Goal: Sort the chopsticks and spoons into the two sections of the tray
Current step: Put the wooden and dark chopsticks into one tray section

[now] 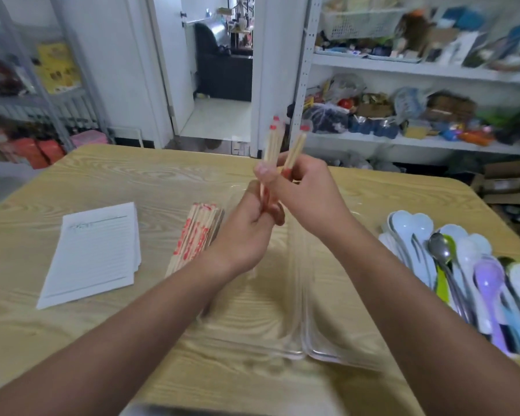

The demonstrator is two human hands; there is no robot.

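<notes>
A small bundle of wooden chopsticks with red markings point(278, 142) stands nearly upright above the table, held by both hands. My left hand point(246, 232) grips the lower ends, and my right hand point(305, 190) grips the bundle higher up. Beneath the hands lies a clear plastic two-section tray point(300, 340); it looks bare where it shows. A pile of the same chopsticks point(195, 235) lies on the table left of the tray. Several spoons point(469, 271), white, pale blue, purple, green and metal, lie heaped to the right of the tray.
A white lined notepad point(93, 253) lies on the wooden table point(132, 181) at the left. Cluttered shelves stand behind the table at the right and left, with an open doorway between them. Cardboard boxes sit on the floor at the far right.
</notes>
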